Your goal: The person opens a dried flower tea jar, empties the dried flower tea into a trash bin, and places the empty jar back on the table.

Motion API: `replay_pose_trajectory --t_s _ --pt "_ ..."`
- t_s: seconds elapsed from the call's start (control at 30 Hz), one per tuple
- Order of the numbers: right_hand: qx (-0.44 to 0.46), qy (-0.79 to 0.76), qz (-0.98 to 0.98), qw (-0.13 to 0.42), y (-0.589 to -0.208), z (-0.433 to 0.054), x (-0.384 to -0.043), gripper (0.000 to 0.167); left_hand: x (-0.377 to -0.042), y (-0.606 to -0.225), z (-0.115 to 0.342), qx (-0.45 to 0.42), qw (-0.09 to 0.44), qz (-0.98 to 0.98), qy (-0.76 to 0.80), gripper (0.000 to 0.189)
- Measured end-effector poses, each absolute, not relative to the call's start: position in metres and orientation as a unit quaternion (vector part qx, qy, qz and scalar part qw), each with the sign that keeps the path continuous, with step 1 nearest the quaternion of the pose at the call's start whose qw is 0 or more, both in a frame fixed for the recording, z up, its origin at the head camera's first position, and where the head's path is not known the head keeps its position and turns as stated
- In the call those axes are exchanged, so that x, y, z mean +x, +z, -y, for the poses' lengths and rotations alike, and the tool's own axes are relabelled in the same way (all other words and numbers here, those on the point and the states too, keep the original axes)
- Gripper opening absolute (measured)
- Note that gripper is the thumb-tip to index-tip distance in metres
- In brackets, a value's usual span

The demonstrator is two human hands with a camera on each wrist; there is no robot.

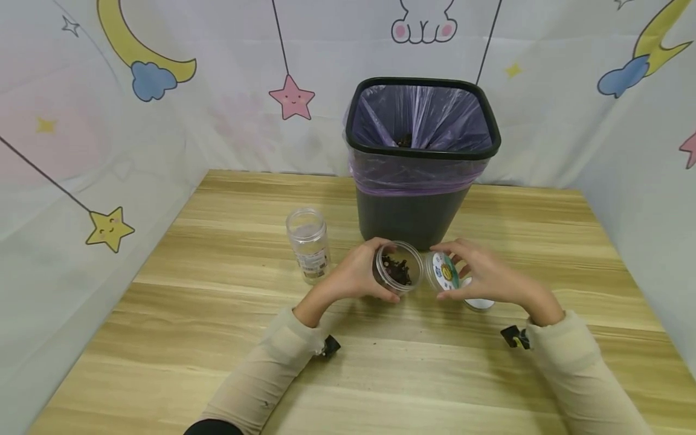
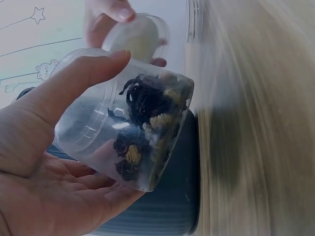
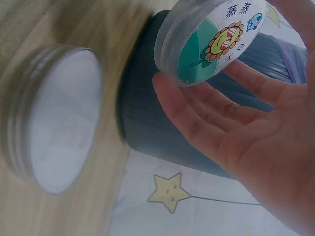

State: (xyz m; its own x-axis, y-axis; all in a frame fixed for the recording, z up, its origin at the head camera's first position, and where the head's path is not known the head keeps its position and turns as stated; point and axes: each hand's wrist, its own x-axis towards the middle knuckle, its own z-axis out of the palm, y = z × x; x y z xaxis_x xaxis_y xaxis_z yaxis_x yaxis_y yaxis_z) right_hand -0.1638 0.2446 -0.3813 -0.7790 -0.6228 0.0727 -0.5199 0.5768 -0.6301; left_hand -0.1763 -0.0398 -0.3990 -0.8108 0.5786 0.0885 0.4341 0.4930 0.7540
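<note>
My left hand (image 1: 353,273) grips a clear plastic jar (image 2: 83,125), thumb on one side and fingers on the other. The jar is tilted, its open mouth facing up toward the head camera. Dark, shrivelled dried pieces (image 2: 145,101) and small yellowish dried bits lie inside it. Just to the right, my right hand (image 1: 486,275) holds a clear round lid (image 1: 446,270) by its edge, off the jar. A sunflower cartoon on green and white marks the lid's label (image 3: 221,42). Below the right hand, a second lid with a white top (image 3: 66,118) lies on the table.
A tall clear jar (image 1: 308,241) without a lid stands left of my left hand. Right behind both hands rises a dark bin (image 1: 410,214) lined with a purple bag (image 1: 380,115), some dark matter inside. Dark crumbs dot the wooden table (image 1: 217,290); printed cloth walls surround it.
</note>
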Motion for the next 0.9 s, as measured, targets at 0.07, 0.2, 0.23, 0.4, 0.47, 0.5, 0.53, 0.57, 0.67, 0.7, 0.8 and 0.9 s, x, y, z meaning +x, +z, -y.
replay_pose_trajectory --t_s 0.07,0.2,0.23,0.4,0.47,0.5,0.53,0.57,0.67,0.7,0.8,0.9 --pt "-0.321 -0.328 -0.885 0.081 -0.385 -0.245 -0.165 0.081 -0.176 -0.398 0.040 0.297 0.087 -0.858 0.411 0.094" --pt "-0.324 -0.307 -0.891 0.081 -0.393 -0.244 -0.167 0.082 -0.174 -0.395 0.041 0.299 0.080 -0.855 0.416 0.094" --pt "-0.329 -0.300 -0.892 0.079 -0.395 -0.243 -0.168 0.082 -0.174 -0.394 0.041 0.300 0.078 -0.854 0.417 0.095" --pt "-0.359 -0.249 -0.897 0.065 -0.405 -0.237 -0.171 0.083 -0.173 -0.392 0.041 0.305 0.069 -0.852 0.419 0.095" --pt "-0.360 -0.234 -0.901 0.070 -0.409 -0.235 -0.172 0.084 -0.173 -0.392 0.040 0.306 0.067 -0.851 0.422 0.095" --pt "-0.357 -0.229 -0.902 0.075 -0.410 -0.234 -0.172 0.085 -0.173 -0.391 0.040 0.306 0.066 -0.851 0.423 0.095" --pt "-0.355 -0.223 -0.904 0.079 -0.411 -0.234 -0.172 0.086 -0.173 -0.391 0.040 0.305 0.066 -0.850 0.424 0.095" --pt "-0.350 -0.220 -0.906 0.088 -0.412 -0.233 -0.172 0.086 -0.173 -0.391 0.040 0.303 0.066 -0.850 0.426 0.095" --pt "-0.344 -0.211 -0.909 0.103 -0.413 -0.231 -0.171 0.084 -0.173 -0.390 0.040 0.300 0.064 -0.849 0.429 0.095" --pt "-0.346 -0.210 -0.909 0.105 -0.414 -0.231 -0.171 0.083 -0.173 -0.390 0.039 0.300 0.063 -0.849 0.431 0.096" --pt "-0.355 -0.204 -0.907 0.102 -0.414 -0.231 -0.170 0.079 -0.173 -0.390 0.039 0.301 0.056 -0.846 0.436 0.096" --pt "-0.367 -0.197 -0.904 0.093 -0.415 -0.231 -0.170 0.078 -0.174 -0.390 0.039 0.304 0.046 -0.843 0.442 0.095"
